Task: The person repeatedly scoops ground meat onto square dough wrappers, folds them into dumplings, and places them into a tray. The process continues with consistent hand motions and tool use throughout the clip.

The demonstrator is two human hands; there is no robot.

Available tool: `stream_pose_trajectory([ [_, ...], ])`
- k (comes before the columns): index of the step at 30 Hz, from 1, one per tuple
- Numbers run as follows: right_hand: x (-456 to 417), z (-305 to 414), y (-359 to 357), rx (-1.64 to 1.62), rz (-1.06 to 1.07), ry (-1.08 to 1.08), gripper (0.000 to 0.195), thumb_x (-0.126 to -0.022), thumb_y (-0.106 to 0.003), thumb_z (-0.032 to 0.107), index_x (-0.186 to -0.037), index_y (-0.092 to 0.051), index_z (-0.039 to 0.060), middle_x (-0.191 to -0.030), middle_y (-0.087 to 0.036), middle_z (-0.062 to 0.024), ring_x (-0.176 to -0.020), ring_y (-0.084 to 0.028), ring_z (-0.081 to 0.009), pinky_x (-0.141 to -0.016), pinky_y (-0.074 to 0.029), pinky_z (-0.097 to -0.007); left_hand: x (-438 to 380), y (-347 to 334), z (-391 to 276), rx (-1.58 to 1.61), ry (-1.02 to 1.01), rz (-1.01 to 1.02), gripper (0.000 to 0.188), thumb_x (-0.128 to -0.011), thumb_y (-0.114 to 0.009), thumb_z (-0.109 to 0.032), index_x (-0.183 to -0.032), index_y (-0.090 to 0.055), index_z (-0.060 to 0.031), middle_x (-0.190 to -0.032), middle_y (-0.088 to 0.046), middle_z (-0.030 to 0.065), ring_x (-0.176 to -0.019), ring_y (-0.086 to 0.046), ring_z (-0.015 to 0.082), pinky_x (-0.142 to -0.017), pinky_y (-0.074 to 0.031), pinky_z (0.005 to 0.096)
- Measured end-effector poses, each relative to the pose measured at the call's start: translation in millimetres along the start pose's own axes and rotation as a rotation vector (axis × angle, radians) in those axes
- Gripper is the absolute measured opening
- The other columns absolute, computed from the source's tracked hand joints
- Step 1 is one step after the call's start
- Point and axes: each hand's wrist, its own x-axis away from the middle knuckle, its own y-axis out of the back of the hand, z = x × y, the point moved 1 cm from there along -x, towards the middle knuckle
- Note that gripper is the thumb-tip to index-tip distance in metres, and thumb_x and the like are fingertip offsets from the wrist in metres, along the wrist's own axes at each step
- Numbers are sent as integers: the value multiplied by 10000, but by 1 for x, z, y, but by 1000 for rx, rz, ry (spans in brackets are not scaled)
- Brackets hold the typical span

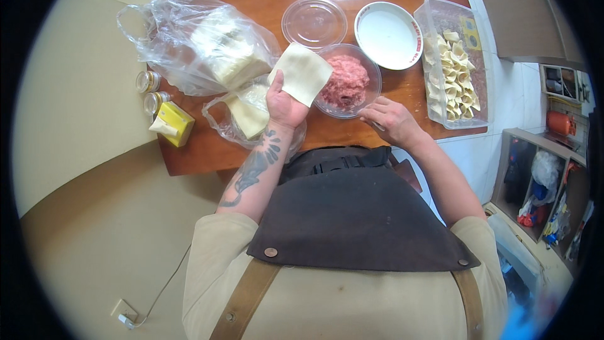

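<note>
My left hand point(288, 106) holds a square dough wrapper point(302, 73), which lies flat over the fingers with the thumb on its near left edge. Right of it stands a transparent plastic bowl point(376, 87) of pink minced meat point(347, 80). At the bowl's near right rim is my right hand point(388, 120), fingers curled around a thin, light utensil point(378, 126). Only the end of its handle shows; the rest is hidden. Below my left hand, more wrappers point(247, 115) lie stacked on an opened plastic bag point(219, 113).
A large plastic bag point(165, 23) holds a thick wrapper stack. Behind the meat lie a round plastic lid point(314, 23) and a white bowl point(388, 35) of whitish liquid. Folded dumplings point(455, 80) fill part of a plastic bin point(432, 99). Jars point(148, 81) and a tissue pack point(181, 123) stand left.
</note>
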Motion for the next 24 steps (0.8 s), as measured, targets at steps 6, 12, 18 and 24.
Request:
stream_pose_trajectory([
  [6,-2,-4,0,-31,-34,-9,155,-804,-699,43,-954,-660,50,-890,-687,-82,-829,-636,-269,-712,-526,-356,-1,7,0,-1,4,-1,522,-1001,-418,-347,-1412,-410,-24,-1429,-472,151,-1335,-421,346,-1144,-281,503],
  [12,-5,-5,-7,-87,-20,-15,136,-812,-695,43,-945,-665,37,-856,-678,-92,-791,-631,-275,-697,-521,-364,-1,8,0,-9,-3,14,522,-994,-436,-346,-1411,-414,-32,-1423,-476,154,-1327,-431,348,-1135,-295,510],
  [18,0,-10,-2,-56,-81,-147,89,-841,-670,32,-930,-668,23,-823,-668,-113,-766,-630,-286,-673,-510,-368,0,3,1,-56,-32,-56,517,-993,-436,-341,-1409,-416,-33,-1417,-482,153,-1323,-435,349,-1133,-297,511],
  [24,9,-4,-23,-197,-219,-311,83,-863,-658,50,-937,-687,25,-852,-681,-137,-793,-650,-301,-704,-519,-362,-1,8,2,-2,7,-23,509,-998,-428,-334,-1405,-419,-28,-1415,-484,152,-1319,-440,345,-1131,-302,509],
])
